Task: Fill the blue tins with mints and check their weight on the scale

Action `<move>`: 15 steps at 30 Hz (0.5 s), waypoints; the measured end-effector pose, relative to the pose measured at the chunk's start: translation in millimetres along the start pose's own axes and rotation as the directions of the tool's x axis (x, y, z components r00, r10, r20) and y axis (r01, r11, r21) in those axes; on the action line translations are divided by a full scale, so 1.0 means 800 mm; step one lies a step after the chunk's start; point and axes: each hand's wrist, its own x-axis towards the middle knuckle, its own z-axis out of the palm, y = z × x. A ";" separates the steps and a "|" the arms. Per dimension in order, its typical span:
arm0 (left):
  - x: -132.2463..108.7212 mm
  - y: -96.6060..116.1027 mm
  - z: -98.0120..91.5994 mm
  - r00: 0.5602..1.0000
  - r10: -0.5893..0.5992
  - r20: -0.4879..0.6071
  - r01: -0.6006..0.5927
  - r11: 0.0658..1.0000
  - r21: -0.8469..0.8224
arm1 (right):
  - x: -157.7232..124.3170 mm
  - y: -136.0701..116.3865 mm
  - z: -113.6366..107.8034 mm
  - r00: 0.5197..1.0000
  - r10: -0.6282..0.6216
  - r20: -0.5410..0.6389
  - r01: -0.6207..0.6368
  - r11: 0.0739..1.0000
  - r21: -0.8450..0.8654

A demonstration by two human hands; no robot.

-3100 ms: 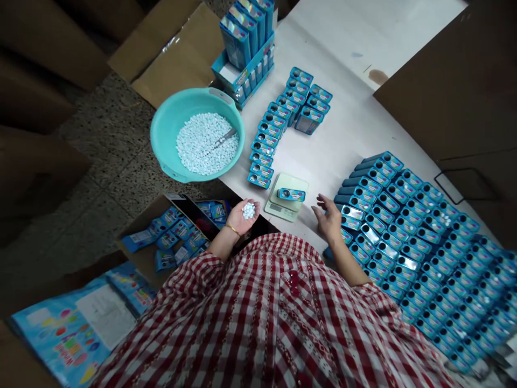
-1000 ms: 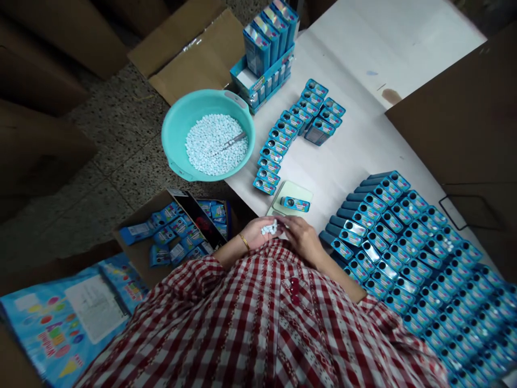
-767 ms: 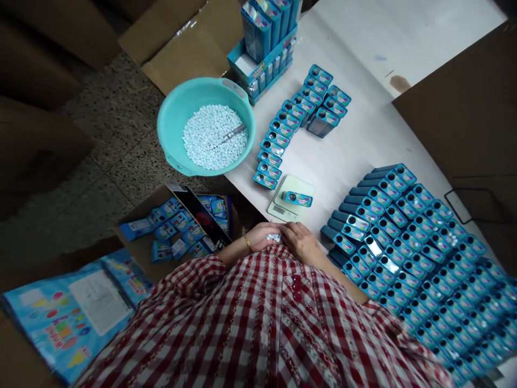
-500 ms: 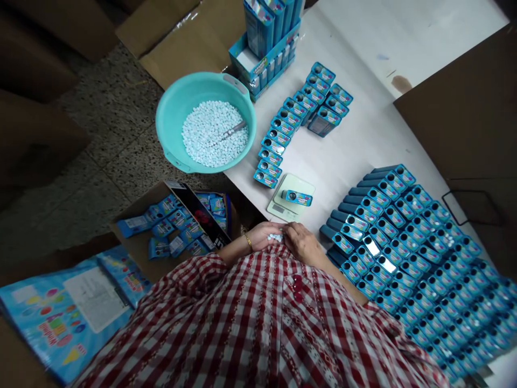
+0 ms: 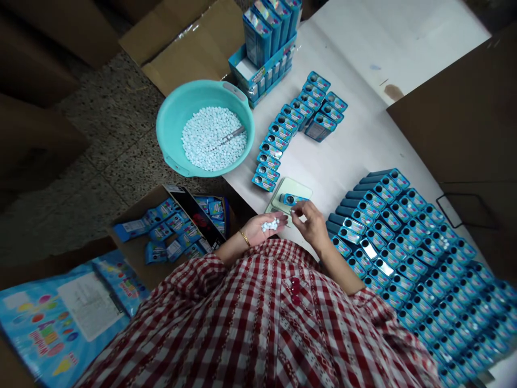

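Hands (image 5: 257,231) with rounded white pellets (image 5: 270,224), rectangular container (image 5: 289,199)

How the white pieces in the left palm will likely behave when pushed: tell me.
The white pieces would probably roll or slide apart, being small, rounded and loose. Each is likely light, given its small size. Some may spill from the left hand, since its palm lies open.

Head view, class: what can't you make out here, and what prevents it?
All head view:
Tin on the scale: partly hidden by the right hand.
Scale reading: too small to read.
Utensil in the bowl: lower end hidden by white pieces.
Small pieces on the left hand: too heaped to count.
Tin rows: cut off by the right edge.
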 end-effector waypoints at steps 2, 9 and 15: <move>-0.001 0.007 -0.003 1.000 0.018 -0.003 -0.018 1.000 -0.001 | 0.015 0.011 0.000 1.000 -0.013 -0.007 0.013 0.999 -0.035; -0.010 0.007 -0.023 0.997 0.033 -0.069 -0.036 0.999 -0.035 | -0.015 0.032 -0.009 0.989 0.039 -0.140 -0.059 0.988 -0.145; -0.013 0.010 -0.044 0.987 0.044 -0.155 -0.058 0.994 -0.088 | -0.058 0.045 -0.018 0.943 0.146 -0.300 -0.189 0.975 -0.119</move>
